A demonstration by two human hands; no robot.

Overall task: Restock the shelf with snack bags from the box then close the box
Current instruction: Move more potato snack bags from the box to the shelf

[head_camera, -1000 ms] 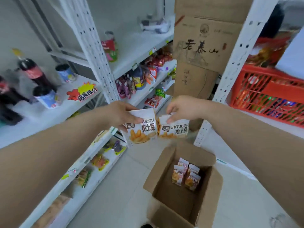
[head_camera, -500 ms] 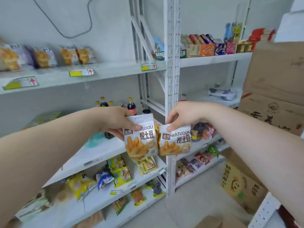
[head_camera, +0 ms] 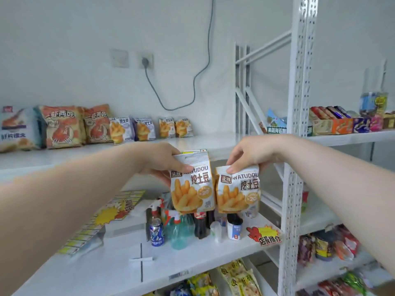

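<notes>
In front of the upper shelf [head_camera: 205, 144], left hand [head_camera: 162, 161] and right hand [head_camera: 250, 154] each pinch a snack bag [head_camera: 192, 184] by its top, neither yet placed beside the matching bags [head_camera: 174, 127]; box out of view, closing apparently outstanding.

Two held snack bags [head_camera: 192, 182], two hands [head_camera: 164, 161].

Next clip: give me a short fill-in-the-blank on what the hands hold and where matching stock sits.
1. Each hand, left hand and right hand, holds ____ snack bag.
2. The held bags picture ____.
3. The left bag sits slightly ____ than the right bag.
4. Matching bags stand on the ____ shelf.

Missing: one; fries; higher; top
</notes>
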